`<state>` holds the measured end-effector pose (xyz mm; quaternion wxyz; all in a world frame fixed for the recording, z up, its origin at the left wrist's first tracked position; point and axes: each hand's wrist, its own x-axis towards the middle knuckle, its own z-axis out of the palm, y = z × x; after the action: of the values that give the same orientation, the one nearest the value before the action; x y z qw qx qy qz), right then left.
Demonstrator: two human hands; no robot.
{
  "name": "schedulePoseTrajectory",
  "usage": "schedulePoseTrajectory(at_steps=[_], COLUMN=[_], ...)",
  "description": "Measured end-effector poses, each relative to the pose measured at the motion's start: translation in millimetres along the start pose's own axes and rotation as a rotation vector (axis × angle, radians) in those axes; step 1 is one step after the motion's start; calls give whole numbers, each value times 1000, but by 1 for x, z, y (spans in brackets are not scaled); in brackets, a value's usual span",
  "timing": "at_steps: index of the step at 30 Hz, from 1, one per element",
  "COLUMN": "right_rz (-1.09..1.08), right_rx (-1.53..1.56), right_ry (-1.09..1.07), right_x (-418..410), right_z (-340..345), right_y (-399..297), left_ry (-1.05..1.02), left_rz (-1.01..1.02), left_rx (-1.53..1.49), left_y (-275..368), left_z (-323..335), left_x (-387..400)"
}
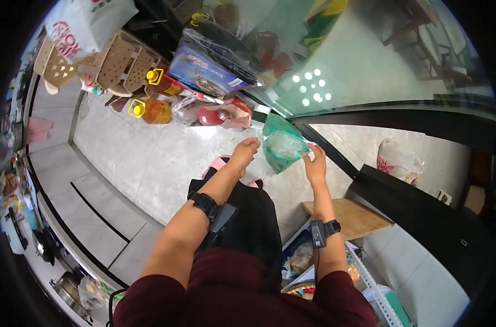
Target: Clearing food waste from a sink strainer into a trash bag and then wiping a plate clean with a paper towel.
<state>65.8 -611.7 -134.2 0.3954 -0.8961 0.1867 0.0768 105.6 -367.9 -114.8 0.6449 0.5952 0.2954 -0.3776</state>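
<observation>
A green translucent plastic bag (277, 157) stands on the floor with its mouth facing up and clear plastic inside. My right hand (315, 164) is at the right side of its rim, with thumb and fingertips pinching the edge. Just left of the bag, my left hand (244, 154) hovers with loosely bent fingers, apart from it and with nothing visible in its grasp. Pink slippers (218, 162) show below my left forearm.
Oil bottles (156, 111), a red item in clear plastic (223, 115) and a blue printed box (209, 67) stand along the far side. A glass door (354, 73) with a dark frame rises beyond the bag. At right are a wooden board (350, 218) and a white perforated rack (368, 272).
</observation>
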Motion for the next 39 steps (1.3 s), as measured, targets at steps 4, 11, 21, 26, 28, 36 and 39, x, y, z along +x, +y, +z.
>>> schedulePoseTrajectory(at_steps=[4,11,21,26,28,36,39], right_rz=[-33,90,55,-144,-111,-468,-659], right_rx=[-79,90,228,284,291,143,111], right_ry=[0,-12,-238,-385,-519,-650,-600], right_x=[-11,-33,-55,-61,-74,-103,-118], right_z=[-11,-31,8,62,80,206,258], right_y=[-19,-48,-178,-306,-381,-555,-596], left_ry=[62,150,354,405,436,613,641], left_rz=[20,43,118,193,204,298,353], left_rx=[-139,-284,-542,-635,-673,-838,-948], left_y=[-5,-4,23,29,30,20,13], left_z=[-27,-68,-198,-285,-323,-504,-556], left_x=[-25,-78,-171,-212,-233,-307,-333])
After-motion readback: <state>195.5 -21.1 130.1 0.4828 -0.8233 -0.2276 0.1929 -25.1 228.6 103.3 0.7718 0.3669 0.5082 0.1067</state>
